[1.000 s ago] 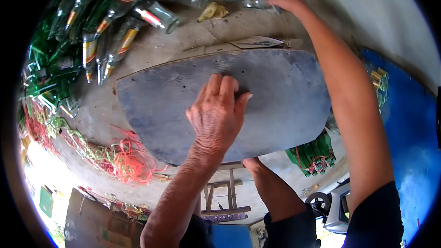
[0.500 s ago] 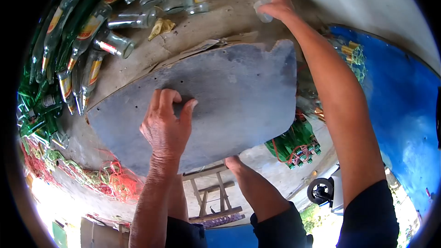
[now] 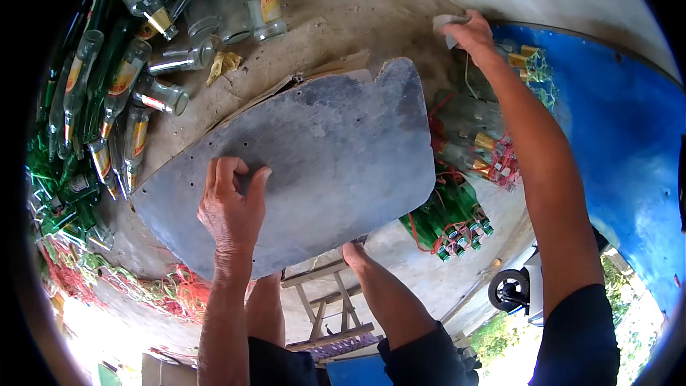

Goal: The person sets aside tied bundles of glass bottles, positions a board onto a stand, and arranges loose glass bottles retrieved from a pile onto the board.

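Note:
A grey board [image 3: 336, 157] with small holes lies across my knees. Over its left half, my left hand [image 3: 232, 200] is held with curled fingers, the thumb apart from them; nothing shows between them. My right hand [image 3: 471, 34] reaches out past the board's far right corner, its fingers closed on a small pale, translucent object [image 3: 449, 26] that I cannot identify. Tied clear bottles [image 3: 475, 118] lie below and beside that hand.
Loose bottles [image 3: 125, 71] crowd the left side, with tangled red and green string [image 3: 182, 293] nearer. Bundled green bottles [image 3: 450, 214] stand right of the board. A blue panel [image 3: 607, 129] leans at right. A wooden stool [image 3: 329, 300] and a wheel [image 3: 509, 290] are lower down.
The view has turned right, so the board and bottles sit further left. My right hand has swung right with the pale object. My left hand keeps its curled shape over the board.

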{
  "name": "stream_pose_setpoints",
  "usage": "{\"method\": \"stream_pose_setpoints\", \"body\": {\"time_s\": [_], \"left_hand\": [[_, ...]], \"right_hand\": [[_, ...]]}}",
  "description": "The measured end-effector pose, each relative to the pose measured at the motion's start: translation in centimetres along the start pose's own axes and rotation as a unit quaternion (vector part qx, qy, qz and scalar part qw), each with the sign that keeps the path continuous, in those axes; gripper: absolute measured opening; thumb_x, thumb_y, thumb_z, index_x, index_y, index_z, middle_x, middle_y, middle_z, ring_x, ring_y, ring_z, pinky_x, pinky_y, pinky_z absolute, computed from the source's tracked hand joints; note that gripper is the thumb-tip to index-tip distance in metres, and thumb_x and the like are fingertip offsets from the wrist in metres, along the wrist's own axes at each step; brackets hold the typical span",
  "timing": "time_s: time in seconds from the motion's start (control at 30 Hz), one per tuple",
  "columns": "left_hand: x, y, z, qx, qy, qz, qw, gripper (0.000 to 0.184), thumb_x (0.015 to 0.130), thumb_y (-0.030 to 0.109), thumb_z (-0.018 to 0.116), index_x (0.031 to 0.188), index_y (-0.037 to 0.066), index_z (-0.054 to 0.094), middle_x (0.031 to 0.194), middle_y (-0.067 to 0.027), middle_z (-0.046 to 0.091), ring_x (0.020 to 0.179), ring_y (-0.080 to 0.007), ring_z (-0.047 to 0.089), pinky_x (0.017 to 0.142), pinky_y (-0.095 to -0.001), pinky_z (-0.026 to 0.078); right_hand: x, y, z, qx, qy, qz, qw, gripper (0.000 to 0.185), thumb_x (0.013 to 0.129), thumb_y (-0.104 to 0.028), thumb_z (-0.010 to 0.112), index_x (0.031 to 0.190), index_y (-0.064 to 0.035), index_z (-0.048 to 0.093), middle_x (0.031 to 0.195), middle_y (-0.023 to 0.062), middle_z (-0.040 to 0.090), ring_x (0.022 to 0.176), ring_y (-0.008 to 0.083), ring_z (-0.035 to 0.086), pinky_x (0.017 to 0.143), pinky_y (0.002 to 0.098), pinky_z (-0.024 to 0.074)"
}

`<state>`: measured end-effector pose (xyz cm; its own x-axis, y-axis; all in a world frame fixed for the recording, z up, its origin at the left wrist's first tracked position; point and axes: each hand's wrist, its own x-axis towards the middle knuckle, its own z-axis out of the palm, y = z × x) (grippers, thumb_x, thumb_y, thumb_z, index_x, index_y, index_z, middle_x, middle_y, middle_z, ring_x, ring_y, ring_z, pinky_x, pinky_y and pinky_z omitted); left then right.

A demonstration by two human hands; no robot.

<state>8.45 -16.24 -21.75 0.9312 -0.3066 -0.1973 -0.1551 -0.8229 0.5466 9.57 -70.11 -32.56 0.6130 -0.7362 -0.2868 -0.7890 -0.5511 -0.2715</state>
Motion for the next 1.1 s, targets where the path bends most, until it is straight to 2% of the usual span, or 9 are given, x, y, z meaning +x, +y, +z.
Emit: {"method": "stream_pose_setpoints", "body": {"time_s": [0.07,0.2,0.27,0.33,0.43,0.57,0.73,0.97,1.1], "left_hand": [[0.1,-0.2,0.1,0.006,-0.006,0.003,1.000,0.033,0.078,0.025,0.087,0.089,0.014,0.058,0.081,-0.0010,0.056,0.065,-0.0224,0.055,0.059,-0.0385,0.046],[-0.1,-0.2,0.1,0.021,-0.011,0.004,1.000,0.032,0.080,0.026,0.087,0.089,0.013,0.058,0.081,-0.0012,0.055,0.064,-0.0221,0.054,0.059,-0.0380,0.045],[-0.2,0.0,0.2,0.015,-0.015,0.000,1.000,0.032,0.080,0.026,0.086,0.089,0.013,0.059,0.081,-0.0015,0.055,0.065,-0.0223,0.054,0.059,-0.0382,0.046],[-0.1,0.0,-0.1,0.010,-0.013,0.001,1.000,0.032,0.080,0.027,0.086,0.089,0.013,0.059,0.082,-0.0017,0.056,0.065,-0.0224,0.055,0.060,-0.0385,0.046],[0.0,-0.1,-0.2,0.005,-0.010,-0.002,1.000,0.032,0.080,0.027,0.086,0.089,0.012,0.059,0.084,-0.0018,0.058,0.068,-0.0230,0.058,0.061,-0.0393,0.047],[-0.1,0.3,-0.4,0.005,-0.016,-0.010,1.000,0.032,0.081,0.027,0.086,0.091,0.011,0.060,0.087,-0.0023,0.061,0.073,-0.0249,0.062,0.064,-0.0407,0.049],[-0.4,-0.5,-1.9,-0.050,-0.047,-0.022,0.997,0.030,0.082,0.023,0.085,0.100,0.009,0.065,0.088,-0.0058,0.059,0.073,-0.0222,0.058,0.068,-0.0367,0.050],[-5.4,-9.3,-9.9,0.035,0.200,-0.117,0.972,0.037,0.088,0.018,0.084,0.116,0.006,0.064,0.107,-0.0099,0.059,0.094,-0.0234,0.061,0.082,-0.0381,0.051],[-7.7,-11.5,-12.1,0.069,0.230,-0.122,0.963,0.038,0.088,0.017,0.083,0.119,0.004,0.064,0.110,-0.0107,0.060,0.097,-0.0248,0.061,0.082,-0.0398,0.051]], "right_hand": [[1.4,0.3,-1.1,0.055,0.003,0.087,0.995,0.087,0.068,-0.029,0.090,0.141,0.0031,0.057,0.122,0.0212,0.069,0.100,0.0277,0.074,0.068,0.0368,0.0645],[5.8,6.5,0.7,-0.064,0.114,0.042,0.991,0.054,0.076,-0.023,0.075,0.122,0.0050,0.066,0.111,0.0242,0.072,0.099,0.0337,0.072,0.080,0.0391,0.0608],[2.8,5.7,-0.1,-0.073,0.099,-0.004,0.992,0.049,0.076,-0.025,0.067,0.115,0.0045,0.069,0.118,0.0318,0.070,0.116,0.0412,0.068,0.102,0.0456,0.0528],[0.2,6.8,1.4,0.011,0.072,-0.073,0.995,0.042,0.079,-0.022,0.066,0.113,0.0018,0.072,0.110,0.0283,0.072,0.110,0.0404,0.069,0.097,0.0451,0.0539],[-7.7,3.3,-0.2,0.112,-0.058,-0.034,0.991,0.035,0.090,-0.029,0.068,0.113,-0.0024,0.073,0.099,0.0205,0.075,0.099,0.0346,0.072,0.090,0.0424,0.0551],[-19.2,-1.8,-3.5,0.202,-0.207,0.037,0.957,0.053,0.098,-0.051,0.067,0.114,-0.0005,0.070,0.099,0.0129,0.073,0.094,0.0195,0.066,0.085,0.0378,0.0512],[-26.6,-2.7,-1.6,0.317,-0.240,0.097,0.912,0.064,0.096,-0.053,0.070,0.132,-0.0003,0.063,0.121,0.0109,0.071,0.108,0.0207,0.064,0.094,0.0363,0.0494],[-28.0,-2.1,-0.5,0.322,-0.279,0.127,0.896,0.071,0.090,-0.056,0.077,0.133,-0.0004,0.066,0.126,0.0091,0.069,0.112,0.0191,0.063,0.098,0.0358,0.0491],[-27.3,-2.7,-1.0,0.318,-0.313,0.137,0.885,0.078,0.088,-0.059,0.078,0.134,0.0024,0.065,0.125,0.0103,0.069,0.111,0.0188,0.062,0.097,0.0357,0.0493]]}}
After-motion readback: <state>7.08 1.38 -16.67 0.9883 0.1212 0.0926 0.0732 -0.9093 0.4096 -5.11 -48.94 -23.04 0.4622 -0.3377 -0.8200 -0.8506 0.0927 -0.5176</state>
